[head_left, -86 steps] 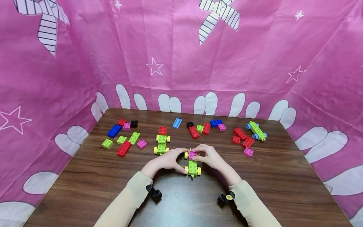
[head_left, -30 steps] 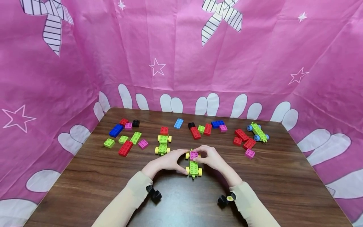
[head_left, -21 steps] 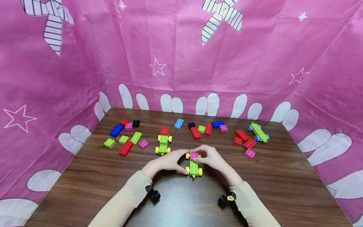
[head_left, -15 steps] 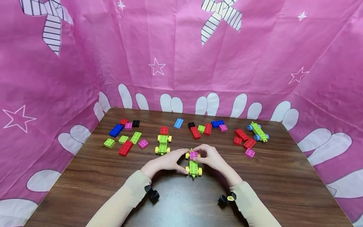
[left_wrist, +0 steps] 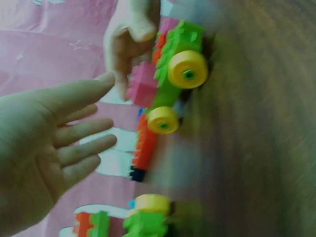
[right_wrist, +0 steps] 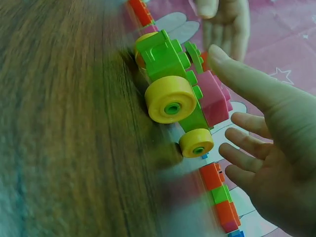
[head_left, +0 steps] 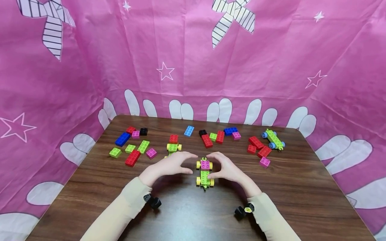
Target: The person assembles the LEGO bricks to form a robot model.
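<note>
A lime-green toy car base point(head_left: 205, 179) with yellow wheels stands on the table between my two hands. One pink brick point(head_left: 205, 164) sits on the studs at its far end. My left hand point(head_left: 170, 165) is held apart from the car on its left side, fingers extended and holding nothing. On the other side, my right hand point(head_left: 227, 170) is also off the brick, fingers spread, its thumb over or beside the base. In the right wrist view the pink brick point(right_wrist: 213, 98) rises from the base, close to the fingertips.
Partly behind my left hand is a second green car base point(head_left: 173, 148) with a red brick point(head_left: 173, 138) at its far end. Loose bricks, such as a long red one point(head_left: 132, 158), lie left and back. A blue-wheeled base point(head_left: 273, 140) stands far right.
Both hands have let go: the right fingers have come off the pink brick, and the left hand has drawn back leftward from the car. The pink brick stays on the base.
</note>
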`<state>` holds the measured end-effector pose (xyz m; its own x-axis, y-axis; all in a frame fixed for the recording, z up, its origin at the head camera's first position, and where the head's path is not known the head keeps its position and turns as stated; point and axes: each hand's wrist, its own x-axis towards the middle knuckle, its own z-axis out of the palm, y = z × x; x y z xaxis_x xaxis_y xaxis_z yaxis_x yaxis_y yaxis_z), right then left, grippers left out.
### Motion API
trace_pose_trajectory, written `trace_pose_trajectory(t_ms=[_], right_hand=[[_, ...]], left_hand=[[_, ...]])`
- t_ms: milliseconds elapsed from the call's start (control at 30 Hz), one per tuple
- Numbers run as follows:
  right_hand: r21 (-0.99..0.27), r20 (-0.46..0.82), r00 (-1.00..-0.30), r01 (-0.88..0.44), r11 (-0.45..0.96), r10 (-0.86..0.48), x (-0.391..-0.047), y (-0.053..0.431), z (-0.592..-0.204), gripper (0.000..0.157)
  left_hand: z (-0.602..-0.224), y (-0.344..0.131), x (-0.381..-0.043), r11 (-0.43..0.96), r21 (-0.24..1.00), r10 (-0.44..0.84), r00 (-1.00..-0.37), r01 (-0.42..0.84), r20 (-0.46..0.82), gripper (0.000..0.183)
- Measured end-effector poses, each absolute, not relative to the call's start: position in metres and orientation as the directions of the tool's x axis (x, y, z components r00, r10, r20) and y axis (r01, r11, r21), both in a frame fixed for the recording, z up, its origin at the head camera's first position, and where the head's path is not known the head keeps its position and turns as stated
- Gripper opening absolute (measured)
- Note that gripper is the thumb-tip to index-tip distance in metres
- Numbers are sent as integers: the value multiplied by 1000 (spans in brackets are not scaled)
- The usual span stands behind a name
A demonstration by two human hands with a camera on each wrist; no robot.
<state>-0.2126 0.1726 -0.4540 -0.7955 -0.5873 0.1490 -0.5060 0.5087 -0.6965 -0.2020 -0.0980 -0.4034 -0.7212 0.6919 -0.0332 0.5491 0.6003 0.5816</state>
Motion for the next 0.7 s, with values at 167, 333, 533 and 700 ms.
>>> trace_pose_trajectory(t_ms=[167, 333, 533, 700], right_hand=[[-686, 116, -783, -508, 521, -611, -213, 174, -457, 85], [-674, 114, -768, -526, 519, -630, -213, 174, -459, 89], [-674, 93, -763, -521, 524, -639, -212, 173, -460, 93], [-673, 78, -761, -517, 530, -644, -209, 171, -458, 93]], left_hand=[[-386, -115, -203, 569, 556, 660, -739, 606, 131, 44], [-381, -137, -210, 535, 500, 592, -724, 681, 353, 36], [-382, -164, -219, 533, 460, 499, -704, 710, 506, 34], [-388, -187, -225, 579, 466, 441, -737, 669, 512, 36]])
